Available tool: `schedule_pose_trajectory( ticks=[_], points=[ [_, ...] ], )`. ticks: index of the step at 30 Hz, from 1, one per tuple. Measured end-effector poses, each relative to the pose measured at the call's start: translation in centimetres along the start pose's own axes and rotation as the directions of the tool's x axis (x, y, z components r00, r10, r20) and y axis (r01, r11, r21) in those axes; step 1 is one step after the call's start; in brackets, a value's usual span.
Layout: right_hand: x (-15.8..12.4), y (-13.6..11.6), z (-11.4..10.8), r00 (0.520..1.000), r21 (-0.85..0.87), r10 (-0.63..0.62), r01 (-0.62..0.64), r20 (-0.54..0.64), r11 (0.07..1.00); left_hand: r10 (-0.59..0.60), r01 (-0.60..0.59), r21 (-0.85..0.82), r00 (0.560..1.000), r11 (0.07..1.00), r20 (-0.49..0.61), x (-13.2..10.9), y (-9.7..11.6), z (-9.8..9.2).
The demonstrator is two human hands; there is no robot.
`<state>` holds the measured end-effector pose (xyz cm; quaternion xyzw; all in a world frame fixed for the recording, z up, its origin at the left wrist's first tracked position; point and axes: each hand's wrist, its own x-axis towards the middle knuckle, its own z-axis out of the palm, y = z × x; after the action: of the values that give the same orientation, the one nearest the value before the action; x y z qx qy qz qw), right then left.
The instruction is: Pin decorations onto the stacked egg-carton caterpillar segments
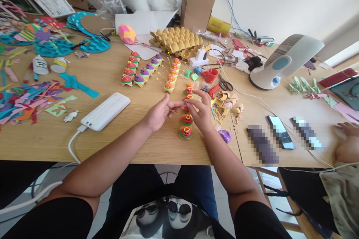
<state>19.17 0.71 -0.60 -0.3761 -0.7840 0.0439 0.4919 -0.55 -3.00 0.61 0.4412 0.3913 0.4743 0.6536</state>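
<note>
Low over a strip of egg-carton cups (pixel 186 120) decorated with red and green clay and yellow loops, my two hands meet at the fingertips. My left hand (pixel 161 114) has its thumb raised and index finger stretched toward the right fingertips, other fingers partly curled. My right hand (pixel 200 110) pinches a tiny purplish bit at the fingertips, too small to name, and hides part of the strip. Behind stand an orange-topped strip (pixel 171 76) with yellow-tipped stalks, a purple-topped strip (pixel 146 71) and a red-topped strip (pixel 130 69). A bag of purple clay (pixel 224 136) lies beside my right wrist.
A white power bank (pixel 106 112) lies left, near paper scraps (pixel 30 101). Rightward are torn carton pieces (pixel 228 104), scissors (pixel 226 84), a white fan (pixel 283 61) and phones (pixel 280 132). Egg trays (pixel 178 41) sit behind. Another person's hand (pixel 349 130) rests at far right.
</note>
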Motion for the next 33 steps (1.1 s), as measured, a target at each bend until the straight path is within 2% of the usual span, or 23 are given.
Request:
schedule_pose_trajectory(
  ticks=[5, 8, 12, 14, 16, 18, 20, 22, 25, 28, 33],
  points=[
    [0.1, -0.1, -0.3, 0.999, -0.022, 0.018, -0.017, 0.028, 1.000, -0.043, 0.048, -0.097, 0.998, 0.994, 0.055, 0.0, 0.2, -0.2],
    [0.2, -0.3, -0.4, 0.998, -0.008, -0.001, 0.002, 0.063, 1.000, -0.046, 0.055, -0.110, 0.996, 0.992, 0.083, 0.0, 0.4, -0.2],
    [0.2, -0.4, -0.4, 0.999, 0.017, -0.011, 0.010, 0.052, 1.000, -0.061, 0.070, -0.109, 0.994, 0.992, 0.085, -0.1, 0.5, -0.1],
    [0.2, -0.4, -0.3, 1.000, 0.067, 0.002, -0.004, 0.024, 0.998, -0.040, 0.042, -0.093, 0.999, 0.995, 0.029, 0.1, 0.4, -0.2],
    [0.2, -0.3, -0.4, 0.999, 0.110, 0.046, -0.045, 0.000, 0.993, 0.032, -0.037, -0.056, 0.995, 0.998, -0.095, 0.3, 0.4, -0.6],
    [0.1, -0.1, -0.5, 0.993, 0.131, 0.115, -0.113, -0.013, 0.985, 0.141, -0.133, 0.047, 0.953, 0.990, -0.268, 0.7, 0.4, -1.2],
    [0.0, 0.0, -0.6, 0.986, 0.150, 0.167, -0.163, -0.016, 0.975, 0.252, -0.158, 0.263, 0.890, 0.952, -0.379, 1.0, 0.4, -2.1],
    [-0.1, 0.2, -0.7, 0.981, 0.183, 0.192, -0.185, -0.022, 0.966, 0.365, -0.141, 0.555, 0.876, 0.819, -0.316, 1.2, 0.3, -2.8],
    [-0.2, 0.3, -0.6, 0.978, 0.200, 0.204, -0.194, -0.031, 0.960, 0.468, -0.133, 0.867, 0.875, 0.479, -0.124, 1.2, -0.2, -3.6],
    [-0.1, 0.3, -0.4, 0.979, 0.197, 0.196, -0.182, -0.053, 0.963, 0.479, -0.062, 0.960, 0.874, 0.273, -0.080, 1.2, -1.0, -3.8],
    [0.1, 0.5, -0.2, 0.980, 0.235, 0.187, -0.165, -0.071, 0.958, 0.367, 0.058, 0.994, 0.926, 0.098, -0.090, 1.2, -1.3, -3.9]
  ],
)
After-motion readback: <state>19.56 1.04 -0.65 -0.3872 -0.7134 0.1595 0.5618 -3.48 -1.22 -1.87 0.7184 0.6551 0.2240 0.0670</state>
